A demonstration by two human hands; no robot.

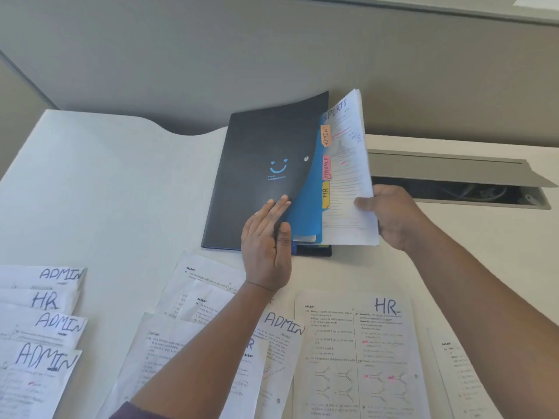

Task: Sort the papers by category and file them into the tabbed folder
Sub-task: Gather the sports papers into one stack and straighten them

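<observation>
Spreading across most of the view, the white desk (115,182) carries everything. Toward twelve o'clock on it lies the tabbed folder (260,164), its dark cover bearing a small blue smile and raised at an angle, a blue divider (305,207) showing beneath the cover's edge. Along the divider's three o'clock edge stand three tabs: ADMIN (326,135) in orange, FINANCE (326,167) in pink, HR (325,193) in yellow.

At six o'clock, loose papers lie fanned and overlapping, among them a large HR sheet (357,352) and an ADMIN sheet (282,334) partly under the forearm. At eight o'clock another pile (42,328) shows ADMIN and HR headings.

At three o'clock from the folder, the SPORTS papers (348,176) stand nearly upright, their lower edge at the folder's back.

The left hand (267,246) rests flat-fingered on the cover's lower edge, fingers straight, thumb lying against the blue divider. The right hand (393,217) pinches the SPORTS papers at their right edge, thumb in front, fingers behind.

At two o'clock, a grey cable hatch (453,167) in the desk stands open.
</observation>
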